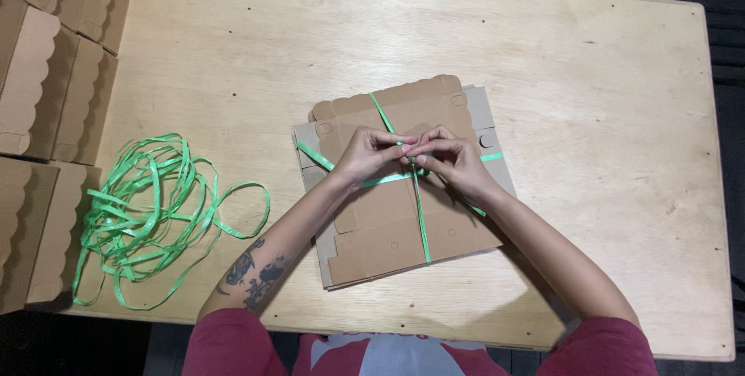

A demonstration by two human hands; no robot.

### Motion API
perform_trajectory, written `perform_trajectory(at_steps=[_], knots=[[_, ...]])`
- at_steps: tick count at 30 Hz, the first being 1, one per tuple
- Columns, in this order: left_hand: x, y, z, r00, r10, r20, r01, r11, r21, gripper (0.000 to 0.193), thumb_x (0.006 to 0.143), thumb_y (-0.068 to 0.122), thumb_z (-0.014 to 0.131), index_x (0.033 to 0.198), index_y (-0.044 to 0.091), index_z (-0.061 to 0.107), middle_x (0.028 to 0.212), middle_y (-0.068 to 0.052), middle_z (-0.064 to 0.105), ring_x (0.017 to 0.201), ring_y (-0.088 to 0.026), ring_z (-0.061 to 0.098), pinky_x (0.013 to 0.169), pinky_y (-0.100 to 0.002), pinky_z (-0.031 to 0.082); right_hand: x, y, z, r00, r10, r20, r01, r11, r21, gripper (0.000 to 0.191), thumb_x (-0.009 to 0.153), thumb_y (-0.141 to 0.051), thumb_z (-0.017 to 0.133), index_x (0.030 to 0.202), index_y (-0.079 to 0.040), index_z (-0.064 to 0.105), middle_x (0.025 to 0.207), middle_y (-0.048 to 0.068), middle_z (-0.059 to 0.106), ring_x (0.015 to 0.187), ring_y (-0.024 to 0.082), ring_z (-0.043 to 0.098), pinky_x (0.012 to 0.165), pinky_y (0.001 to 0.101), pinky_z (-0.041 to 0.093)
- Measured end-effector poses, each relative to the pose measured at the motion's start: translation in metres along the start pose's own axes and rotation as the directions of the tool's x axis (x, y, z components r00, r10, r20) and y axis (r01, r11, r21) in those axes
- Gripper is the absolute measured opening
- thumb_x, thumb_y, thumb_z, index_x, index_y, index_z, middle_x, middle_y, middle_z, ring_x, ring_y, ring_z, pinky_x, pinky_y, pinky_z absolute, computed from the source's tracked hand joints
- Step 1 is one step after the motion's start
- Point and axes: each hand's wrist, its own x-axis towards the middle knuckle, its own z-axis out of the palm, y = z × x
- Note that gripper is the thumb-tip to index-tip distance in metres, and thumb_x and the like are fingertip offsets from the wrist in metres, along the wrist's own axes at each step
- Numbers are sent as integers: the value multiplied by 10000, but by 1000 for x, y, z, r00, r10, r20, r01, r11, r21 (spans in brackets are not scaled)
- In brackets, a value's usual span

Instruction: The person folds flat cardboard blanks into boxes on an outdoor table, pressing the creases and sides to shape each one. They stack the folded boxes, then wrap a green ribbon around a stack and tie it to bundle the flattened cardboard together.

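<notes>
A stack of flat brown cardboard box blanks (388, 228) lies in the middle of the wooden table (605, 112). A green plastic strap (421, 221) runs crosswise around the stack, lengthwise and sideways. My left hand (369, 155) and my right hand (450, 157) meet over the point where the strap crosses. The fingertips of both hands pinch the green strap there, close together. The knot or crossing itself is hidden under my fingers.
A loose tangle of green strap (147, 213) lies on the table at the left. Stacks of folded brown cardboard boxes (46, 73) stand along the left edge. Green plants show beyond the table's far edge.
</notes>
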Motion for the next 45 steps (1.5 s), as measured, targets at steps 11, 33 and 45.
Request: perform_trajectory(at_steps=[11, 33, 45], knots=[[-28, 12, 17, 630, 676, 382, -513, -7, 858, 159, 949, 67, 704, 1082, 16, 774, 968, -156, 791, 794, -258, 784, 695, -355, 644, 11, 7, -5, 965, 254, -64, -248, 965, 91, 253, 1023, -99, 538, 1223, 5, 653, 1109, 80, 704, 1014, 126, 666, 924, 280, 558], [-29, 4, 14, 416, 654, 632, -573, -351, 740, 109, 917, 35, 670, 957, -42, 736, 992, -149, 756, 881, -222, 761, 713, -303, 634, 13, -6, -1, 960, 270, -73, -280, 920, -274, 191, 952, -65, 701, 1124, 2, 748, 888, 54, 751, 730, 61, 635, 575, 265, 529], [-74, -6, 1, 692, 617, 376, -451, -38, 892, 172, 925, 154, 775, 849, 31, 683, 975, -69, 687, 1090, -235, 631, 802, -394, 603, -7, -9, -32, 969, -207, -133, -23, 464, -886, 96, 795, -71, 828, 890, -75, 821, 853, 61, 707, 793, 228, 612, 715, 409, 546]])
